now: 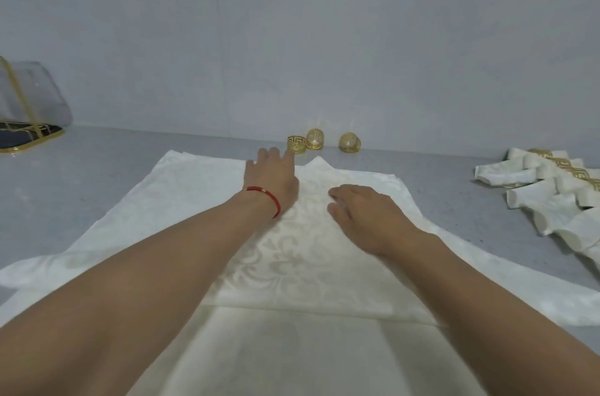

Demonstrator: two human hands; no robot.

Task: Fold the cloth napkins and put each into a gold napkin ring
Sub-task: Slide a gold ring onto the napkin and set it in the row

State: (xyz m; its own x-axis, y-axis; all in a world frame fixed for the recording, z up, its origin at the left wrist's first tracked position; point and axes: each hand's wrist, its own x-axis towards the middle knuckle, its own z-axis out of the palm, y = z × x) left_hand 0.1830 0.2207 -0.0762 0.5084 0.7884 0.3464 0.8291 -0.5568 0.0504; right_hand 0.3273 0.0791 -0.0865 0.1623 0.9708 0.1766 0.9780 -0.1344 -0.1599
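Both my hands lie flat on the cream napkin (292,259) spread across the grey bench (97,181), and neither has any grip on it: my left hand (272,178), the one with the red cord bracelet (271,197), presses near the far edge with fingers straight, and my right hand (363,210) rests palm down just beside it on the raised middle fold. What worries me is that the cloth is slippery-looking and layered; if I push forward unevenly, the top layer could slide over the one beneath and the crease would come out skewed. My left fingertips are close to the nearest gold ring (296,144), so a careless smoothing stroke may knock it into the two other rings (349,142) standing by the wall. The near edge hangs toward me, and its weight might drag the fold apart once I lift my palms. The finished napkins (548,187) lie well apart to my right, safe from all this.
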